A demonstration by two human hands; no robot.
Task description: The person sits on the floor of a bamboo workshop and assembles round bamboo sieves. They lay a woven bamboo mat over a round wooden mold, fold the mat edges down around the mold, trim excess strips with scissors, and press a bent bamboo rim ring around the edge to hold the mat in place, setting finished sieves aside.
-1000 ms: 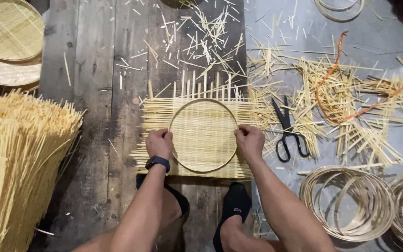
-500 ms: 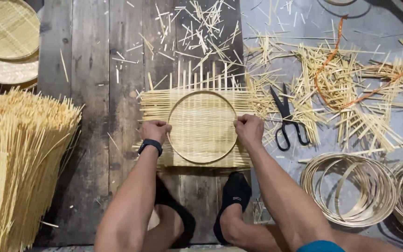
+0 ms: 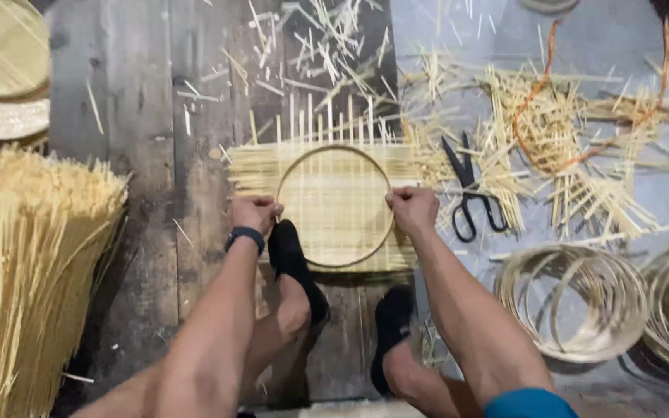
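Note:
A square woven mat of pale bamboo strips [image 3: 327, 166] lies on the dark wooden floor, with a round bamboo hoop [image 3: 334, 147] laid on top of it. My left hand [image 3: 253, 213], with a dark wristband, grips the hoop's left rim. On the right rim my right hand [image 3: 412, 209] is closed around the hoop. My left foot in a black sock [image 3: 292, 263] rests on the mat's near edge; my right foot in a black sock [image 3: 387, 329] stands on the floor below it.
Black scissors [image 3: 470, 193] lie just right of the mat among loose bamboo offcuts [image 3: 567, 147]. Stacked bamboo hoops [image 3: 574, 298] sit at the lower right. A big bundle of bamboo strips [image 3: 29, 263] fills the left, with round woven trays [image 3: 1, 54] at top left.
The view has tilted down, so mat and hoop sit lower in frame. My left foot has moved up onto the mat's near edge. Both hands stay on the hoop's sides.

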